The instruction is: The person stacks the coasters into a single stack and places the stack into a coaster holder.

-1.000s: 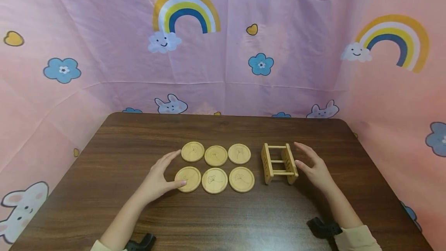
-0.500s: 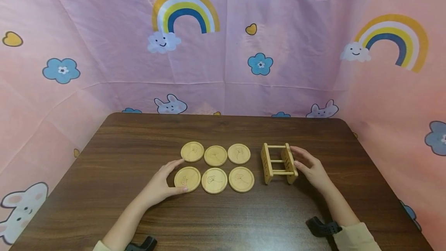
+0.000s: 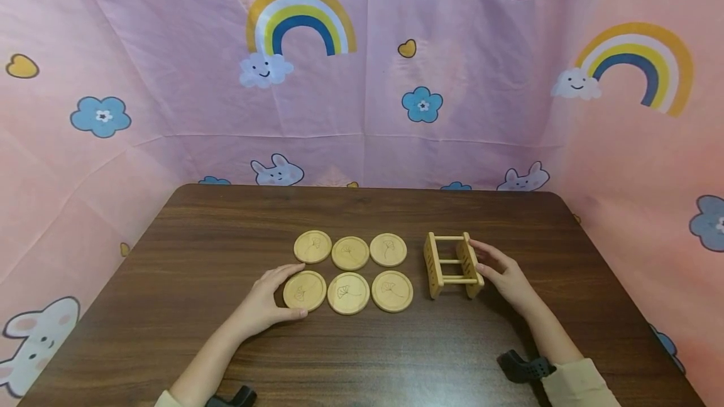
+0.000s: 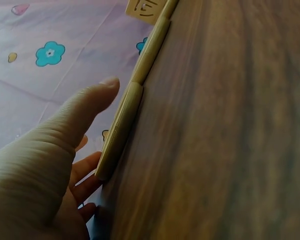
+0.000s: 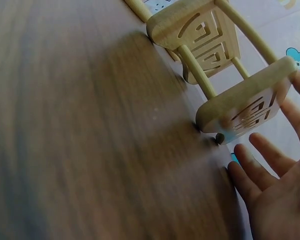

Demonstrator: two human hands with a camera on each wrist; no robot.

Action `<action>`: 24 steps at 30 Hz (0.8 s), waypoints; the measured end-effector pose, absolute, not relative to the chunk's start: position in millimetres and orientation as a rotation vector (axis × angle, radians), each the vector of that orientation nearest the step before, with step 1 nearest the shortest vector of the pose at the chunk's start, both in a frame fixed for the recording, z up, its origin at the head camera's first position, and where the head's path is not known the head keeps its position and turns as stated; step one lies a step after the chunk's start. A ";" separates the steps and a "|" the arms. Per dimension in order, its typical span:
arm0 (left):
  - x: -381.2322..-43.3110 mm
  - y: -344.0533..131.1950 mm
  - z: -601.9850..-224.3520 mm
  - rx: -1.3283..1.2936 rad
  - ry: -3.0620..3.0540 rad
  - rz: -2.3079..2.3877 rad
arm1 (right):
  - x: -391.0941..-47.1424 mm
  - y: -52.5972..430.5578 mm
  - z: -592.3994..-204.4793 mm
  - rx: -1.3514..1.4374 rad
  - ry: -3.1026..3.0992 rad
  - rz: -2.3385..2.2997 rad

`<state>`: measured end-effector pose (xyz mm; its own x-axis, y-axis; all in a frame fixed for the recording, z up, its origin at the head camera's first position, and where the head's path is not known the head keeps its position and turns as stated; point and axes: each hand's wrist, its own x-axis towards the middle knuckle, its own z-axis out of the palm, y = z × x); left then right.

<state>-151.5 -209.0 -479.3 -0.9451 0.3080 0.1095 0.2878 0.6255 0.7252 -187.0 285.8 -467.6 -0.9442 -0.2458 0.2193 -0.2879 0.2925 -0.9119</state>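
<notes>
Now that L hand (image 3: 266, 303) has slid nearer, thumb & index around near-left coaster (image 3: 305, 291) on surface (image 3: 362, 357), & R hand (image 3: 508, 278) has closed in beside rack (image 3: 450, 262), both seem well placed; fingers relaxed, no grasp evident. Coaster's flat, engraved side up, round (no long axis); rack's sides run front-to-back.

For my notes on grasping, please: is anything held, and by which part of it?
No grip is visible. The left hand spans the near left coaster; the right hand is at the right side of the rack. Contact cannot be told.
</notes>
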 end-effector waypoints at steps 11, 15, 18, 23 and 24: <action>-150.5 -207.5 -480.2 0.579 2.827 1.202 | -188.7 287.9 -472.7 0.484 -2.570 1.763; -149.9 -206.7 -480.0 0.611 2.853 1.184 | -188.9 288.9 -473.5 0.506 -2.561 1.787; -149.5 -205.9 -479.3 0.617 2.859 1.174 | -189.4 289.7 -473.3 0.520 -2.561 1.797; -149.6 -205.8 -479.6 0.624 2.867 1.148 | -189.4 289.7 -473.1 0.513 -2.580 1.788; -149.6 -205.9 -480.0 0.625 2.867 1.142 | -189.2 289.5 -473.3 0.510 -2.586 1.780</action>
<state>-149.6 -205.9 -480.0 -0.9212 0.3588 0.1505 0.3640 0.6580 0.6592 -189.2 289.5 -473.3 -0.9479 -0.2825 0.1472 -0.2383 0.3225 -0.9161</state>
